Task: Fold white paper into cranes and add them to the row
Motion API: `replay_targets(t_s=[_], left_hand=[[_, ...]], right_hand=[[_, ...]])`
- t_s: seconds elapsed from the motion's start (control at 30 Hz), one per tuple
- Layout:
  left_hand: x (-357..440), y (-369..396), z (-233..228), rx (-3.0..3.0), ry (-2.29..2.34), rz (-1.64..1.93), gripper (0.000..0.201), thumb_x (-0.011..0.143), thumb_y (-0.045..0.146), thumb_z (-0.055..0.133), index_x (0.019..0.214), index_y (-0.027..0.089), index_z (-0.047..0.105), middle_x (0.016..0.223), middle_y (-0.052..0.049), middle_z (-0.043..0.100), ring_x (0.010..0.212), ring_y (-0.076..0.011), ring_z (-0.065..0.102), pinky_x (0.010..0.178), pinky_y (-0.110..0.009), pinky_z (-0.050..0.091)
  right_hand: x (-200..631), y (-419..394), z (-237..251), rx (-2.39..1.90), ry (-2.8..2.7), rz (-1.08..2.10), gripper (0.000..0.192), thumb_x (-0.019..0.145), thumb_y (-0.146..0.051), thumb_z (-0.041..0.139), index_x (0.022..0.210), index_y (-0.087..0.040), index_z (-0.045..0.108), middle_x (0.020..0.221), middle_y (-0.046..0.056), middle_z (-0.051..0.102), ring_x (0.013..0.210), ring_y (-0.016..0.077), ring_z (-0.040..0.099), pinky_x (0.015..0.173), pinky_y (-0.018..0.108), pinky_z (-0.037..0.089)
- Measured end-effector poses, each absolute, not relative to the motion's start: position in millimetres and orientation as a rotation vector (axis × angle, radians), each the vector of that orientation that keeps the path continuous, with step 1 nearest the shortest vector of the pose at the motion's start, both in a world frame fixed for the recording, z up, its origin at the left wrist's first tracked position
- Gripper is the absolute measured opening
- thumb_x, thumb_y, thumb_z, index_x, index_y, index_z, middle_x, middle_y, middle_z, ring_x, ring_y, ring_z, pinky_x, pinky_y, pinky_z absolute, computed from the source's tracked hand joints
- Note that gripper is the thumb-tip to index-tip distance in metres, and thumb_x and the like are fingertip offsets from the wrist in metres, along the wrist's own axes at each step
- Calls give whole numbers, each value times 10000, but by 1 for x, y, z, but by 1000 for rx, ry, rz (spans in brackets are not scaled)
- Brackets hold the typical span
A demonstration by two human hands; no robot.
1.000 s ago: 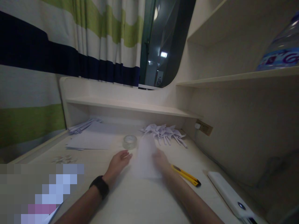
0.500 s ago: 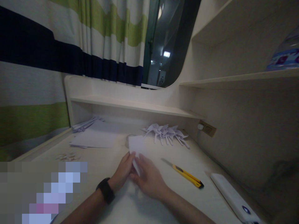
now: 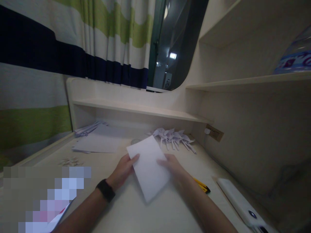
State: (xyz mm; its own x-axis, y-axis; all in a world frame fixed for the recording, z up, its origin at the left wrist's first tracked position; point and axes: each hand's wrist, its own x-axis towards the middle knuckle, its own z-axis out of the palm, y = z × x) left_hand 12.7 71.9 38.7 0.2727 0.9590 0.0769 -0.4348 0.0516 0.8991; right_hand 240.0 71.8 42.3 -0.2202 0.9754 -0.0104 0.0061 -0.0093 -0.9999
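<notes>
The left hand (image 3: 123, 169) is half closed, pinching one edge of a sheet of white paper (image 3: 150, 176), thumb on top; the right hand (image 3: 173, 164), slightly blurred, grasps the opposite edge. I see the sheet in front of the paper pinwheels (image 3: 170, 135). Well right of them stands a labelled plastic bottle (image 3: 296, 61), contents unclear to me.

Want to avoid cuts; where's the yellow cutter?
Head view, right of centre: the cutter lies on the desk, partly hidden by the right forearm, left of the white device.
</notes>
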Motion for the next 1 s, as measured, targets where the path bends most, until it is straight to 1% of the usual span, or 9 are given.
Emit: replay_targets(t_s=[0.07, 0.13, 0.27, 0.4, 0.47, 0.53, 0.7, 0.87, 1.0], left_hand=[[7, 78, 36, 1087, 838, 1254, 459, 679, 383, 744, 1038, 119, 636, 967, -125, 707, 836, -254, 667, 697, -343, 536], [1, 83, 32, 1172, 984, 1206, 439, 611, 393, 776, 925, 104, 669, 852, -115, 719, 756, -252, 670, 636, -334, 537], [-6, 86, 28, 1281, 1028, 1051, 361, 623, 431, 742, 772, 106, 691, 732, -91, 709, 652, -217, 652, 581, -308, 520], [-6, 84, 26, 1335, 1020, 994, 326, 626, 416, 739, 686, 100, 682, 678, -86, 691, 604, -193, 628, 575, -293, 502], [-7, 85, 25, 1337, 971, 970, 317, 633, 403, 741, 708, 99, 689, 719, -97, 701, 638, -195, 636, 608, -291, 501], [-8, 86, 23, 1318, 918, 951, 317, 656, 396, 733, 767, 100, 696, 796, -111, 712, 712, -205, 650, 659, -295, 503], [-15, 86, 26, 1279, 881, 857, 314, 661, 362, 740, 830, 100, 698, 884, -135, 718, 789, -234, 663, 705, -317, 510], [-21, 86, 31, 1216, 823, 868, 310, 653, 295, 758, 868, 85, 686, 933, -143, 712, 880, -243, 659, 823, -343, 489], [-22, 91, 26, 1094, 835, 954, 335, 646, 250, 775, 918, 108, 641, 951, -129, 704, 919, -229, 655, 864, -342, 480]], right_hand=[[252, 71, 38, -1154, -1393, 1416, 467, 567, -466, 772, 819, -86, 670, 702, 71, 688, 563, 162, 605, 517, 244, 433], [264, 69, 31, -1203, -1388, 1445, 450, 594, -462, 754, 829, -86, 675, 712, 74, 693, 564, 161, 609, 516, 242, 431], [279, 64, 28, -1292, -1473, 1508, 408, 586, -408, 770, 830, -92, 689, 718, 61, 698, 563, 147, 604, 525, 234, 435], [282, 58, 38, -1202, -1525, 1595, 488, 616, -392, 756, 1019, -134, 662, 853, 60, 709, 630, 155, 627, 546, 234, 453], [280, 57, 41, -1157, -1532, 1649, 571, 597, -382, 769, 1101, -154, 629, 931, 68, 702, 663, 167, 639, 568, 248, 472], [279, 56, 41, -1159, -1531, 1673, 603, 573, -372, 781, 1110, -150, 622, 933, 71, 701, 662, 173, 640, 575, 256, 482], [281, 61, 33, -1159, -1516, 1658, 546, 578, -361, 779, 1055, -132, 644, 850, 58, 701, 610, 158, 623, 561, 246, 471], [284, 59, 34, -1020, -1506, 1674, 636, 575, -321, 779, 1167, -163, 607, 930, 52, 697, 671, 158, 630, 596, 241, 461], [281, 58, 38, -1066, -1503, 1618, 553, 615, -313, 738, 1139, -168, 643, 924, 48, 707, 696, 168, 634, 644, 267, 458]])
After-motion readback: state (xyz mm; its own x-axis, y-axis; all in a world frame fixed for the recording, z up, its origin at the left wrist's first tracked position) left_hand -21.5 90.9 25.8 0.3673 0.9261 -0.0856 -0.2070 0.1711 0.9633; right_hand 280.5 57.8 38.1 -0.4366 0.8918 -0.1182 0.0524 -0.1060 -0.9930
